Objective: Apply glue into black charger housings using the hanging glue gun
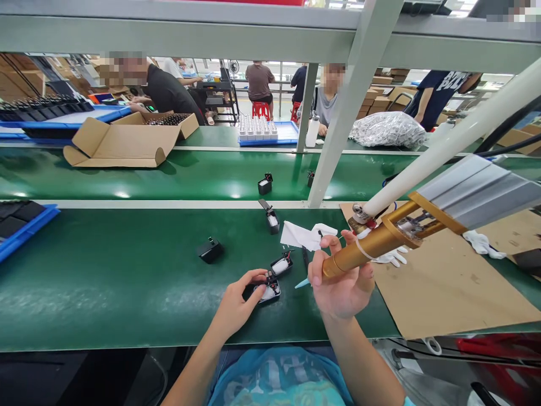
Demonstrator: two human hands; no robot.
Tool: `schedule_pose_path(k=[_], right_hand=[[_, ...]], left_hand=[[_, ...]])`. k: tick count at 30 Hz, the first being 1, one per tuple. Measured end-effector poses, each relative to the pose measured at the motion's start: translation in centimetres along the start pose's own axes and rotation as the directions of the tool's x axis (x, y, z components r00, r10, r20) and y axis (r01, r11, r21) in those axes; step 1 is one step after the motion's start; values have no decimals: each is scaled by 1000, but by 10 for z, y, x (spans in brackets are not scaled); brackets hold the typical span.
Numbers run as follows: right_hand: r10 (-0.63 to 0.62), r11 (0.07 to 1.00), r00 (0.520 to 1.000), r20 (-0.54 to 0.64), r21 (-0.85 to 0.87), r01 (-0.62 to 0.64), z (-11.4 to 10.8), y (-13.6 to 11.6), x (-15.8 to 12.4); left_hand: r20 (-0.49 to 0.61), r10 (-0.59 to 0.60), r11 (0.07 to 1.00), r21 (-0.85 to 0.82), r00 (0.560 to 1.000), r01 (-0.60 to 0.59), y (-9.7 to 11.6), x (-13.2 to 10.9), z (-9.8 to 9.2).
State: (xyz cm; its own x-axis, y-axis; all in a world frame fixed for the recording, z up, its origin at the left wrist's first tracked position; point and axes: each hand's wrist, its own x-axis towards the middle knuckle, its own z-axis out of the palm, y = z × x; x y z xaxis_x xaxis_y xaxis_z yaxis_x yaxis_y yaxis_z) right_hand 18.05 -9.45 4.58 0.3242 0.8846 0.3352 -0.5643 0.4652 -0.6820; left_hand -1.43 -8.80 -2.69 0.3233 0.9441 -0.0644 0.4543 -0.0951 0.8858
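My right hand (340, 296) is wrapped round the gold barrel of a glue dispensing gun (361, 248). Its pale blue nozzle (301, 283) points left and stays clear of the parts. With thumb and fingers, my left hand (236, 301) grips a small open black adapter housing (274, 294) on the green bench. White material and small components show inside it; my fingers cover its left side. Just beyond lies another open housing (280, 265) with white inside. Farther back are an open housing with a raised flap (271, 219) and a closed black adapter (210, 250).
A white cloth (300, 235) lies behind my right hand. Brown cardboard (448, 282) covers the bench at right. A slanted grey post (353, 96) rises ahead. Beyond it, a green belt (203, 175) carries more adapters. A blue tray (29, 231) sits at left. People sit across the line.
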Motion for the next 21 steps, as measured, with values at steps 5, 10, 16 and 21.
schedule_pose_path(k=[5, 10, 16, 21], right_hand=[[-76, 984, 997, -28, -165, 70, -19, -2, 9], [-223, 868, 961, -161, -481, 121, -54, -9, 22], [-215, 711, 950, -228, -703, -8, -108, -20, 53], [-222, 605, 951, -214, -796, -38, -135, -27, 68]], left_hand=[[-81, 65, 998, 1, 995, -65, -4, 2, 2], [-119, 227, 974, 27, 967, -225, -3, 2, 3], [-20, 260, 964, 62, 965, -258, -12, -6, 8], [-19, 190, 973, 138, 982, -186, -22, -12, 5]])
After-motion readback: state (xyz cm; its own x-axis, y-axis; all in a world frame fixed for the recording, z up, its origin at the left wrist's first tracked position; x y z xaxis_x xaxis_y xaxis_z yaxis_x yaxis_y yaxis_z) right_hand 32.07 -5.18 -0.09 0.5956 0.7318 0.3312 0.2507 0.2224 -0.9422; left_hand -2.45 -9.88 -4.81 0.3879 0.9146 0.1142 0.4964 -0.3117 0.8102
